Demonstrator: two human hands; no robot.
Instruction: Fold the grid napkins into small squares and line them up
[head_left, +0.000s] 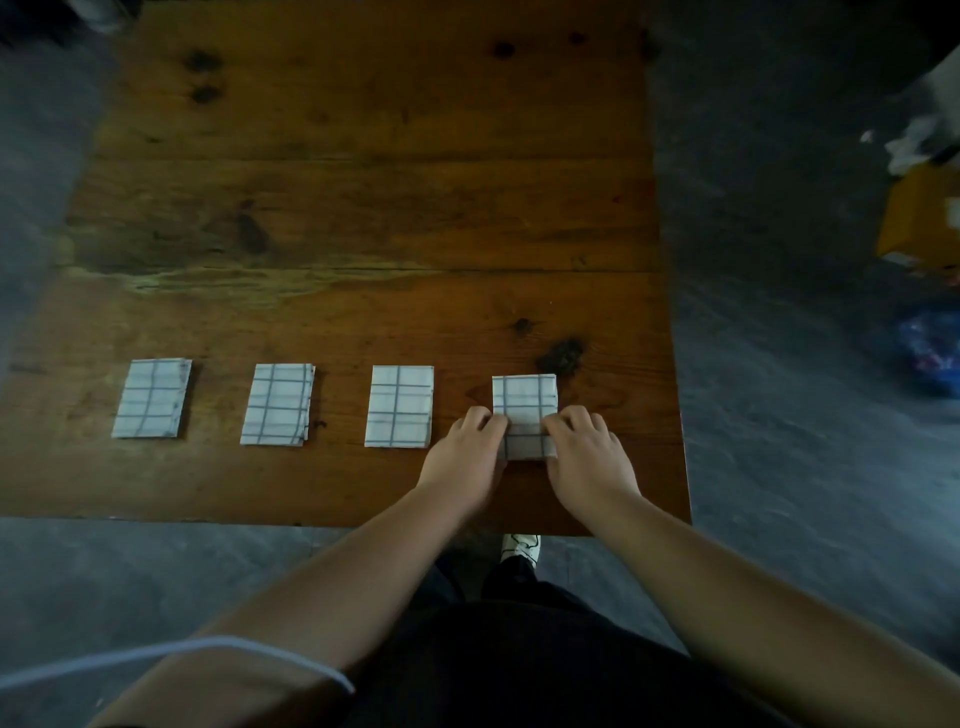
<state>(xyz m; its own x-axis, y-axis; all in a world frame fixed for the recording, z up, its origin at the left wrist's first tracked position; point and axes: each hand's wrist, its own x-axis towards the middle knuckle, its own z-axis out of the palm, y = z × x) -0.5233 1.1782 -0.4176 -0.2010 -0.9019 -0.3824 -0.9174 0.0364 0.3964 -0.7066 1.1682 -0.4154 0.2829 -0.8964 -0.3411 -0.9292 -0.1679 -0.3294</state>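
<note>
Head view, looking down at my own arms. Fourth grid napkin (524, 402) lies flat on the wooden surface (363, 208), at the right end of a row, directly ahead of both hands. Its long axis runs away from me, front to back, same as the others. My left hand (467, 452) presses its near-left edge; my right hand (587, 452) presses its near-right edge. Fingers (558, 426) of both hands are bent, tips resting on the cloth near its lower part, pinning it down rather than lifting it. Can't tell if any tips are tucked under a fold. Both hands equally close; the napkin sits betw. them, slightly beyond the knuckles.

Three other folded napkins (278, 404) lie to the left in the same row, well apart from each other, none touching. All look taller than wide, i.e. rectangles, not yet true squares. The one under my hands sits a touch nearer me than its neighbours. My guess: it's being flattened or nudged into line w/ the rest.

The surface is dark-stained planks w/ knots; a dark knot (560, 356) sits just beyond the napkin's far-right corner. The surface's right edge is near my right hand, so little spare room that side; plenty to the far side and left.

Room: dim, grey floor (779, 364) all around, blurred yellow and blue clutter at far right, one pale shoe (521, 546) below the near edge.
</note>
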